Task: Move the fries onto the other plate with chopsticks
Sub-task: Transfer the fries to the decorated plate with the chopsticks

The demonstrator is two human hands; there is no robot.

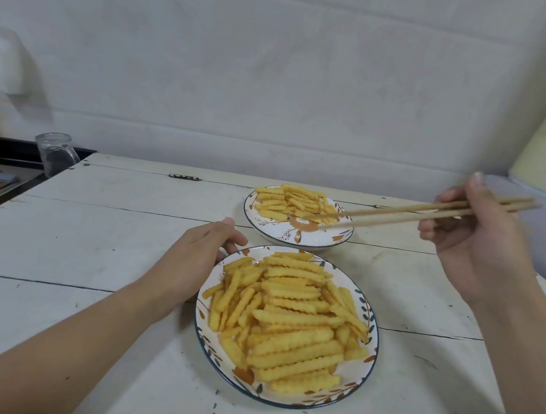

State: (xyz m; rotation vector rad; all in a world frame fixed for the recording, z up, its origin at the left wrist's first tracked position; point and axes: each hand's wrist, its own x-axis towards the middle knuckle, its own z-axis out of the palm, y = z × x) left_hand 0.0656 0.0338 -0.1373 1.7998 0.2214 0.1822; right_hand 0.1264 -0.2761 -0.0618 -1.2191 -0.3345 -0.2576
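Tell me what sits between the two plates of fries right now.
Nothing: the head view shows only a narrow strip of bare white table between the near plate and the far plate. The left hand touches the near plate's left rim.

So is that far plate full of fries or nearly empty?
Partly filled. The far plate holds a small pile of crinkle-cut fries on its back half, while its near half is bare, showing the painted pattern.

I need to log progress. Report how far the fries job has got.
Done: the far plate already holds a smaller batch of fries. In hand: the right hand holds chopsticks with their tips over that plate, while the left hand touches the near plate. Left: a big pile remains there.
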